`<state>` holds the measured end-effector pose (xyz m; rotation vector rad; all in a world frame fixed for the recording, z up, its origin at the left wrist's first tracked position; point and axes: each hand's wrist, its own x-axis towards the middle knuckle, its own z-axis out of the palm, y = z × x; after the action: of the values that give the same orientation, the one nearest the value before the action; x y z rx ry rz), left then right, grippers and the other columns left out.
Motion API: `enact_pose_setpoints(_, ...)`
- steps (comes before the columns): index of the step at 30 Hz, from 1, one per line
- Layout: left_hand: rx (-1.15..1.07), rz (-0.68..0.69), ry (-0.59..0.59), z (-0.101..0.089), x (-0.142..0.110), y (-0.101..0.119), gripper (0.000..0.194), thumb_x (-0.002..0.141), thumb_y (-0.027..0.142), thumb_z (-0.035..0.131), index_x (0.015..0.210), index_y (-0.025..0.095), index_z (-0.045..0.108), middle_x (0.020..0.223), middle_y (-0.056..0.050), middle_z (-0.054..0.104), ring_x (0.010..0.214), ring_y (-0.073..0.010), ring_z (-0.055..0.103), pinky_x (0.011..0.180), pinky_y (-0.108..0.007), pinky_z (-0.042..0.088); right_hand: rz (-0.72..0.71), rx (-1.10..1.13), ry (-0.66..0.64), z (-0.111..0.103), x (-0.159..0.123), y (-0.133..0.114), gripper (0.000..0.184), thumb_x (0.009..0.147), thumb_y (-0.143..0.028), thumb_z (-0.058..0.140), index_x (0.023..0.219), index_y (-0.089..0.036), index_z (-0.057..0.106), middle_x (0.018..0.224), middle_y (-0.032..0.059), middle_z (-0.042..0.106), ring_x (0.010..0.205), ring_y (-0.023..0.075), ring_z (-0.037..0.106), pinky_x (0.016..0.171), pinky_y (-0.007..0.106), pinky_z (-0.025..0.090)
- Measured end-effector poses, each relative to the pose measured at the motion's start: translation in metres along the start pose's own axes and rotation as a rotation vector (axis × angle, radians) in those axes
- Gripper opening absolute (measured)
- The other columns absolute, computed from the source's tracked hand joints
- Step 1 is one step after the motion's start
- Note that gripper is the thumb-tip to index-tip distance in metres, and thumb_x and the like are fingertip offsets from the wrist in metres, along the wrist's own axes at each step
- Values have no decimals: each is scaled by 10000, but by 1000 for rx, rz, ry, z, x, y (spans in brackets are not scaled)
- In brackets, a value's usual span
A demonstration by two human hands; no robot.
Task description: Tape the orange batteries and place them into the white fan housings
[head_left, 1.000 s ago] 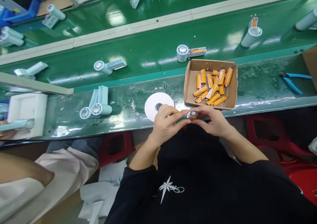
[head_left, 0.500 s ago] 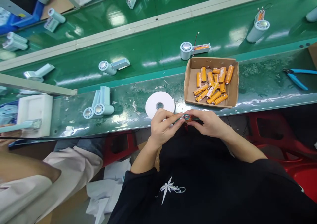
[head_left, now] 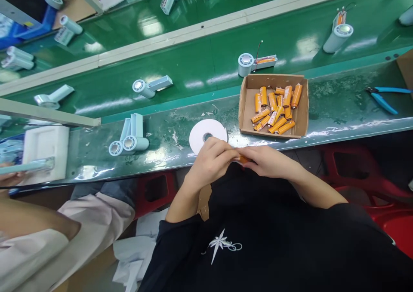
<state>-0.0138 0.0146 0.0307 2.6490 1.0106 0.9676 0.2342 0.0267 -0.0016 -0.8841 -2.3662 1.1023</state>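
- An orange cell is held between the two hands, over the bench's near edge; most of it is hidden by the fingers.
- Its right side is pinched by the thumb and fingers of the right hand.
- Its left end is gripped by the bent, gathered fingers of the left hand; the exact contact is covered.
- At ten o'clock from the cell, just beside the left hand, a white roll is laid flat on the green bench.
- At one o'clock, a cardboard box is filled loosely with orange batteries, lying at mixed angles.
- At twelve o'clock, beyond the box, a pale-blue fan unit with an orange battery in its handle is set on the green belt.
- At two o'clock, well apart, blue-handled pliers are laid on the bench.
- At nine o'clock, two pale-blue housings are placed side by side; farther out, a white foam block is seen.
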Motion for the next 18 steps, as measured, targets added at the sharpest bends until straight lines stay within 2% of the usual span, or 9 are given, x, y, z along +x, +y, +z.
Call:
enact_pose_setpoints(3,-114,101,-174,-5,11,0,224,1082,185,667,1219,303,799,976,-49,763,958,-209,646,890,-371,551,-56,183,-75,1,4,-1,137,971,-139,765,1089,-199,796,1005,56,835,874,217,803,793,307,638)
enact_pose_setpoints(5,-228,118,-248,-6,19,-18,198,1073,313,731,1261,329,790,1034,-46,789,990,-208,677,931,-370,563,-66,349,-51,2,4,2,59,993,-212,783,1039,-198,816,879,21,812,762,177,775,725,274,628)
enact_pose_setpoints(7,-241,-23,-232,-7,28,-58,321,1066,506,728,1321,316,766,1126,-64,801,1054,-228,703,998,-400,569,-56,509,20,4,2,8,189,994,-280,811,1168,-211,839,870,9,826,733,160,782,708,259,646)
enact_pose_setpoints(9,-56,-335,-108,-15,35,-116,483,1090,623,616,1395,265,727,1274,-112,785,1204,-278,685,1118,-479,532,-38,652,92,4,-4,15,346,961,-314,862,1295,-228,831,930,21,858,769,164,819,731,260,682)
enact_pose_setpoints(11,236,-663,14,-30,36,-177,536,1105,617,553,1448,231,698,1474,-159,711,1416,-350,561,1252,-585,406,6,776,124,2,-14,20,408,908,-340,923,1295,-238,844,986,42,877,814,185,853,769,278,715)
enact_pose_setpoints(13,450,-866,21,-51,30,-231,576,1082,588,583,1520,221,659,1691,-178,546,1593,-435,345,1301,-690,264,104,874,143,-4,-27,22,446,849,-363,978,1265,-256,860,1062,68,887,879,221,877,810,315,737)
enact_pose_setpoints(15,530,-921,-76,-71,20,-271,567,1070,509,579,1540,202,657,1796,-161,422,1657,-482,194,1297,-749,191,220,942,187,-11,-41,18,481,815,-357,1009,1267,-289,857,1167,85,883,983,251,882,867,352,743)
enact_pose_setpoints(18,493,-840,-276,-93,9,-314,516,1035,377,547,1467,159,725,1776,-139,468,1650,-447,246,1304,-705,245,271,993,248,-25,-60,8,504,828,-334,1005,1301,-315,831,1237,104,870,1084,276,871,922,396,740)
